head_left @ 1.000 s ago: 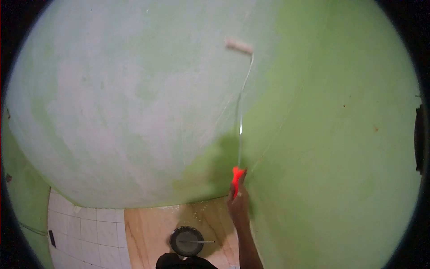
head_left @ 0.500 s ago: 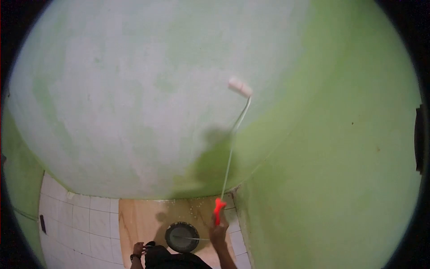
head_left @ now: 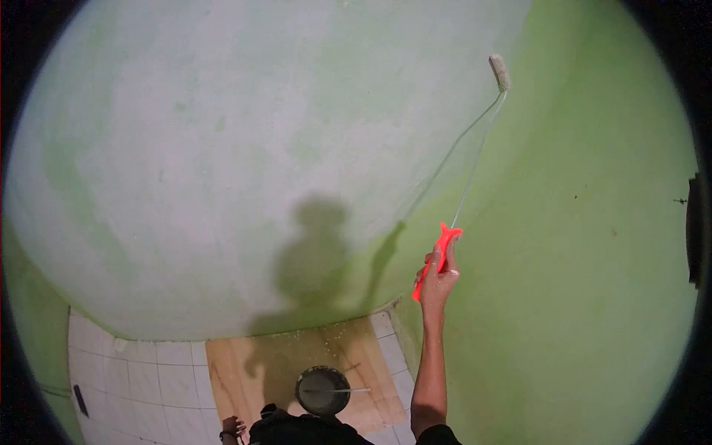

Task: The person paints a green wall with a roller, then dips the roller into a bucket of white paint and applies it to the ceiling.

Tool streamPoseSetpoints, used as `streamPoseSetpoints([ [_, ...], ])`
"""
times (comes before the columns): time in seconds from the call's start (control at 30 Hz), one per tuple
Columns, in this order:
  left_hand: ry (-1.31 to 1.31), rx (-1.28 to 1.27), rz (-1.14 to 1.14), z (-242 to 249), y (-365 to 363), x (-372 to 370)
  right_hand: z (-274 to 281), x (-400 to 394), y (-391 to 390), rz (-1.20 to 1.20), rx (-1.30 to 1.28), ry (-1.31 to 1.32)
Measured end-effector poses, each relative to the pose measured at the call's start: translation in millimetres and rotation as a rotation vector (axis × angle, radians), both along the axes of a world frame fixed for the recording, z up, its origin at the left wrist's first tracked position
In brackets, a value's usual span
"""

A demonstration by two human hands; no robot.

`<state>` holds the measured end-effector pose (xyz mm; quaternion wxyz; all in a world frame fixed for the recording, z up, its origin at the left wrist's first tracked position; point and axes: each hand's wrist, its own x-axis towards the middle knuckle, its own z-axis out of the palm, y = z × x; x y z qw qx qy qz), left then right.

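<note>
A paint roller (head_left: 500, 73) rests on the wall near its upper right edge, where whitish paint meets green. Its long thin rod runs down to a bright orange-red handle, and my right hand (head_left: 439, 278) is wrapped round that handle. Low in the view, my left hand (head_left: 233, 426) hangs beside my body with its fingers apart and nothing in it. Between the hands, a dark round bucket (head_left: 322, 391) stands on a wooden board (head_left: 231, 371), with a light stick lying across it.
White floor tiles (head_left: 141, 382) surround the board. A small dark object (head_left: 80, 400) lies on the tiles at the left. The green side wall (head_left: 564, 297) rises close on the right, with a dark object (head_left: 694, 230) at its edge.
My right hand has risen and moved right, carrying the roller up the wall toward the right corner. My left hand is slightly lower, and the view has shifted a little.
</note>
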<state>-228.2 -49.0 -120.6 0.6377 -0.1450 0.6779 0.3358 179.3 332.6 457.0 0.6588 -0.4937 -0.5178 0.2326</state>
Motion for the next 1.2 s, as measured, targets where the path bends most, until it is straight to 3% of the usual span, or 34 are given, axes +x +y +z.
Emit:
streamPoseSetpoints([
  [0.07,-0.126,0.010,0.029,-2.7,14.4,-17.7,-17.0,-22.3,0.5,-0.018,0.046,-0.007],
  [0.13,-0.060,0.015,0.013,-6.9,31.8,-22.9,-60.8,-51.2,-27.7,0.034,0.014,-0.009],
  [0.2,0.009,0.044,-0.072,2.7,48.3,-32.9,-144.9,-78.8,-60.7,0.037,-0.009,-0.002],
  [0.23,0.011,0.041,-0.082,6.5,55.1,-39.4,-197.8,-83.5,-89.4,0.170,-0.145,0.005],
  [0.27,0.003,0.032,-0.152,3.6,63.4,-45.6,-248.1,-98.1,-114.1,0.091,-0.046,-0.114],
  [0.3,-0.004,0.024,-0.225,2.5,71.9,-52.9,-246.7,-121.5,-153.8,0.147,-0.264,0.119],
  [0.37,0.063,0.018,-0.263,17.1,86.6,-60.7,-292.4,-139.1,-194.7,0.115,-0.216,-0.149],
  [0.47,0.111,0.034,-0.355,34.3,110.2,-79.2,-299.6,-142.5,-200.2,0.051,0.003,-0.258],
  [0.53,0.125,0.095,-0.368,46.4,121.3,-90.6,-296.0,-133.7,-201.5,0.104,-0.295,-0.038],
  [0.6,0.123,0.156,-0.370,50.1,131.1,-100.8,-242.2,-136.5,-183.4,0.060,-0.227,0.080],
  [0.67,0.113,0.204,-0.347,53.6,132.9,-109.1,-238.1,-109.2,-148.8,0.018,-0.319,-0.014],
  [0.7,0.111,0.190,-0.349,53.0,131.9,-110.1,-162.0,-122.7,-132.7,-0.009,-0.221,0.096],
  [0.83,0.116,0.171,-0.374,48.3,107.9,-116.0,-78.4,-124.6,-90.0,-0.035,-0.153,0.139],
  [0.97,0.064,0.118,-0.357,32.1,67.1,-112.0,-135.3,-139.5,-104.8,-0.002,-0.203,0.130],
  [1.03,0.033,0.019,-0.396,33.9,44.8,-108.5,-195.7,-162.6,-141.6,-0.043,-0.270,0.107],
  [1.1,0.012,0.002,-0.411,37.3,22.4,-108.5,-257.1,-177.8,-198.2,0.196,-0.419,0.116],
  [1.2,0.004,0.020,-0.545,33.9,4.7,-113.4,-231.3,-220.3,-249.3,0.121,-0.258,-0.048],
])
